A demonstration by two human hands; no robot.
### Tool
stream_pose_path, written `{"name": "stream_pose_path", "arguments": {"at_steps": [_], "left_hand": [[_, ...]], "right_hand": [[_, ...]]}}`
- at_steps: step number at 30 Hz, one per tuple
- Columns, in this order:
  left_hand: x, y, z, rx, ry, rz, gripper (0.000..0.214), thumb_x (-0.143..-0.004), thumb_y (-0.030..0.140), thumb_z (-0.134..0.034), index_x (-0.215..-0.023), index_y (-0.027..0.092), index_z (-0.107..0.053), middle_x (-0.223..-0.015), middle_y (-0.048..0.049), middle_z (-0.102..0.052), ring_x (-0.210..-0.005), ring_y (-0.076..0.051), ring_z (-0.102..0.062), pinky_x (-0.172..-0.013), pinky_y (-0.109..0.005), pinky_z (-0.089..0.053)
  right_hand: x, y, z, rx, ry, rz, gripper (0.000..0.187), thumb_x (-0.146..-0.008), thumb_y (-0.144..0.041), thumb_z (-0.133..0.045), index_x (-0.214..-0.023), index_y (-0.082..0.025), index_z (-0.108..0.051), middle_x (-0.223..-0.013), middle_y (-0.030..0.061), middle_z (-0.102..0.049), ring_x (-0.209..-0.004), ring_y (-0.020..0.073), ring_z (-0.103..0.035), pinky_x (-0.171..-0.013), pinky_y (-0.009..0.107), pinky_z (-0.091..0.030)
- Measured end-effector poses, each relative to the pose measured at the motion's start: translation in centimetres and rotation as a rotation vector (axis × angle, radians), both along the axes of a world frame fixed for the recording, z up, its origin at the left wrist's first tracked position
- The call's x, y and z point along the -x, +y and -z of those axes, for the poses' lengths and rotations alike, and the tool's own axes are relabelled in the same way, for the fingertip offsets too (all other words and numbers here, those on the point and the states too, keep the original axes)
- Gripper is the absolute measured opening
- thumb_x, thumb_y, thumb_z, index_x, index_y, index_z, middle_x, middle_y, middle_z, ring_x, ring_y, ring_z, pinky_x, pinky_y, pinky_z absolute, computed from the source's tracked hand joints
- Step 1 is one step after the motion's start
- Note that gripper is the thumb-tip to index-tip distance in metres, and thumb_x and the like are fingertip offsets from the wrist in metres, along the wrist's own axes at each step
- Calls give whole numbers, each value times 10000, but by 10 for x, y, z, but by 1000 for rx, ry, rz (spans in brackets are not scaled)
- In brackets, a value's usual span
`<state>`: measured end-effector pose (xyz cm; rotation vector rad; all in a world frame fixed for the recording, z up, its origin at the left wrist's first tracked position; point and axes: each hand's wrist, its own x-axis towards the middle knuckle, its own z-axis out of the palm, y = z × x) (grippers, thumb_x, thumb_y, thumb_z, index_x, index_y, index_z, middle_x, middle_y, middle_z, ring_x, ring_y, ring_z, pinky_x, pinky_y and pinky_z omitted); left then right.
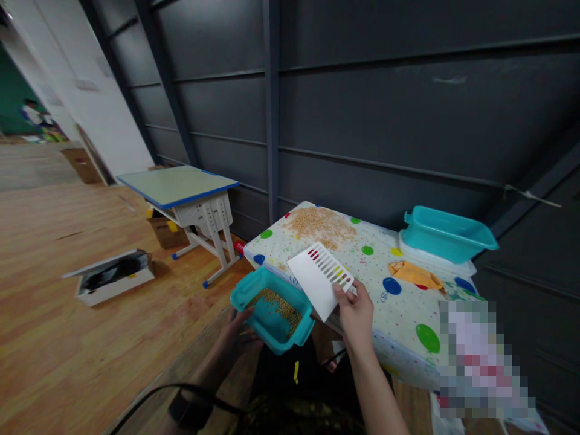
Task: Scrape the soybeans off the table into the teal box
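My left hand (239, 329) grips the left side of a teal plastic basin (268, 325), its thumb over the rim. Yellowish beans (286, 309) lie in the basin, which is held tilted at the table's near left edge. In my right hand (356, 314) is a white slotted plate (312, 281), pinched at its right edge between thumb and fingers. Its slots show red, grey and yellow through them. The plate is above the tabletop, just right of the basin. Beyond it, a spread of beans (317, 225) covers the far left of the patterned tablecloth (362, 269).
Another teal basin (453, 238) stands at the table's back right, near an orange cloth (414, 275). A pixelated patch covers the right front corner. A school desk (181, 184), an open white box (115, 281) and a dark panelled wall (362, 121) surround the table.
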<state>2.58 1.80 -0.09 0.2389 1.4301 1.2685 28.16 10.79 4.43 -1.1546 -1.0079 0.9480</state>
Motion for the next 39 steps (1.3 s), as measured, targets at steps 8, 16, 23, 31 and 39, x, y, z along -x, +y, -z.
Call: {"name": "stream_pose_path", "arguments": {"at_steps": [8, 16, 23, 31, 39], "left_hand": [[5, -1, -2, -31, 10, 39, 707, -975, 429, -771, -1600, 326, -457, -945, -34, -757, -698, -268, -820, -692, -414, -698], [12, 3, 4, -14, 7, 45, 663, -975, 393, -762, -1568, 328, -473, -973, -36, -769, -649, -244, -794, -675, -413, -699], [9, 0, -5, -23, 9, 46, 638, -972, 402, -762, -1545, 300, -500, -918, -36, -761, -667, -267, -804, -674, -414, -689], [7, -1, -7, -41, 25, 54, 548, -986, 431, -741, -1470, 301, -518, -865, -21, -756, -655, -258, -800, -674, -400, -681], [6, -4, -6, -40, 24, 63, 575, -983, 438, -749, -1490, 297, -517, -971, -62, -786, -664, -252, -799, -679, -398, -674]], "right_hand": [[12, 19, 0, -37, -83, -84, 572, -793, -636, -804, -1143, -203, -676, -853, 117, -858, -696, 315, -789, -581, 358, -573], [18, 39, -7, -40, -145, -140, 544, -778, -607, -755, -1146, -215, -667, -879, 115, -852, -713, 320, -782, -596, 376, -576], [12, 45, -8, -36, -146, -208, 511, -778, -587, -758, -1128, -226, -666, -917, 108, -848, -732, 307, -763, -632, 370, -560], [-7, 42, -26, -20, -114, -272, 536, -734, -614, -824, -1098, -246, -687, -811, 63, -816, -687, 289, -733, -587, 345, -541], [-53, 81, -56, -95, -178, -43, 632, -695, -661, -850, -1122, -235, -660, -888, 91, -830, -731, 287, -739, -589, 355, -562]]}}
